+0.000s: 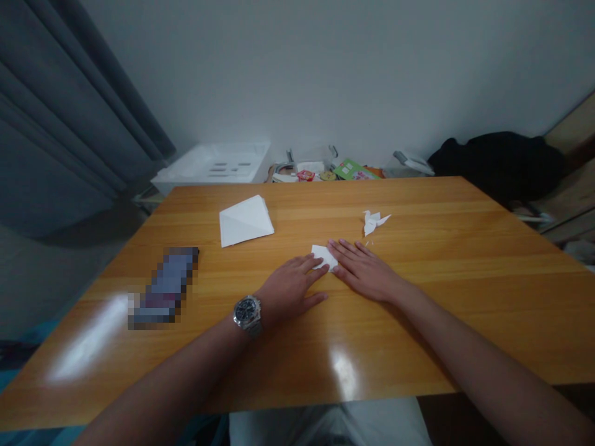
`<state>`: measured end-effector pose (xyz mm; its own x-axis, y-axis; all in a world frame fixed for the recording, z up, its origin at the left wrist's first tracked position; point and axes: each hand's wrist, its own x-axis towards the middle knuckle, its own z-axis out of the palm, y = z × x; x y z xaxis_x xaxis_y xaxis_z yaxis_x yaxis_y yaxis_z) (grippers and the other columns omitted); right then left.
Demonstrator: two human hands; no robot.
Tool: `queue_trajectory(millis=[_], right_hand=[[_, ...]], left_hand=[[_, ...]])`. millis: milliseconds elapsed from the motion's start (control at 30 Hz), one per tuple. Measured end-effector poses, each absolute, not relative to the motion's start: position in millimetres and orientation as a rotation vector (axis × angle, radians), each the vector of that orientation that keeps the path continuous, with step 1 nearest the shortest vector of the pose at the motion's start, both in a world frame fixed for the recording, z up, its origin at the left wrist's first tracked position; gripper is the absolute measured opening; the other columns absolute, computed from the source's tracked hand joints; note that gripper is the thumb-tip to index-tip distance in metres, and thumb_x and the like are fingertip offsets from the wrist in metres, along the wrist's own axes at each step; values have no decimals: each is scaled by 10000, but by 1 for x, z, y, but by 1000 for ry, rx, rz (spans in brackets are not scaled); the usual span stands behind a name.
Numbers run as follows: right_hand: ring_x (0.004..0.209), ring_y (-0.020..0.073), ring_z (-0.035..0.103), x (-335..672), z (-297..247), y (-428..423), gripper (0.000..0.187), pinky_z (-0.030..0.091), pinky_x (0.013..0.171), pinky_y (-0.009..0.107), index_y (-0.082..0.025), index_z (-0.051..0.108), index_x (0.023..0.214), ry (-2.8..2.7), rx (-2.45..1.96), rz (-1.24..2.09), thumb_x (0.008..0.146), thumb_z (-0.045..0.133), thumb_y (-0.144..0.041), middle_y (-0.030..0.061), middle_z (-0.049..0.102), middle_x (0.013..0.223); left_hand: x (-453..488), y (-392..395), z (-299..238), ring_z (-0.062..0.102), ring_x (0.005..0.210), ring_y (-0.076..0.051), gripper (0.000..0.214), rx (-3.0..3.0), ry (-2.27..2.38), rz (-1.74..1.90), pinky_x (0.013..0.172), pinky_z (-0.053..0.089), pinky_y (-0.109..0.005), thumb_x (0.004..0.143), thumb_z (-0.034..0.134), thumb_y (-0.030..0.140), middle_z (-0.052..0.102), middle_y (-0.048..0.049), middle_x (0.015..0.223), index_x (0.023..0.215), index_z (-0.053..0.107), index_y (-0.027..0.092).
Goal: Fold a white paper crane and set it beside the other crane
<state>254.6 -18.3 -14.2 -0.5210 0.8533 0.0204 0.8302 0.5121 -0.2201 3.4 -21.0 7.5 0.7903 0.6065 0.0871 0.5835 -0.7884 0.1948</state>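
A small folded piece of white paper (318, 251) lies flat on the wooden table (400, 347), between my two hands. My left hand (290, 285), with a metal watch (247, 311) on its wrist, rests its fingertips on the paper's left and near part; its fingers are stretched out. From the right, my right hand (365, 266) lies flat with its fingers extended, their tips touching the paper's right edge. The fingers cover part of the paper, so its full outline is hidden. Just beyond my right hand stands a white paper crane (373, 222).
A stack of white paper sheets (246, 222) lies at the back left. Nearer on the left is a phone (167, 285), blurred out. Behind the table's far edge are a white plastic tray (218, 164), a green packet (356, 169) and a black cloth bundle (497, 164).
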Motion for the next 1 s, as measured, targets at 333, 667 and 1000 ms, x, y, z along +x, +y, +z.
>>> queue_trajectory(millis=[333, 667, 1000], right_hand=[[1527, 235, 222, 258, -21, -17, 635, 214, 1241, 511, -271, 146, 1617, -2570, -1470, 236, 1049, 207, -548, 33, 233, 1652], [1535, 251, 187, 258, -18, -17, 652, 198, 1243, 517, -252, 183, 1613, -2595, -1476, 256, 1044, 213, -568, 38, 214, 1657], [1537, 261, 179, 262, -16, -14, 648, 198, 1241, 515, -261, 242, 1600, -2602, -1448, 322, 1040, 222, -585, 45, 230, 1655]], left_hand=[[1, -21, 5, 361, 1466, -280, 612, 2834, 932, 210, 1211, 279, -478, 1002, 422, 566, 435, -129, 1552, 1493, 434, 200], [6, -19, 7, 415, 1425, -265, 555, 2858, 962, 234, 1236, 206, -491, 1030, 349, 554, 522, -103, 1481, 1444, 497, 215], [5, -17, 9, 406, 1439, -257, 498, 2873, 1078, 312, 1252, 24, -557, 1054, 319, 501, 549, -61, 1475, 1424, 522, 236]])
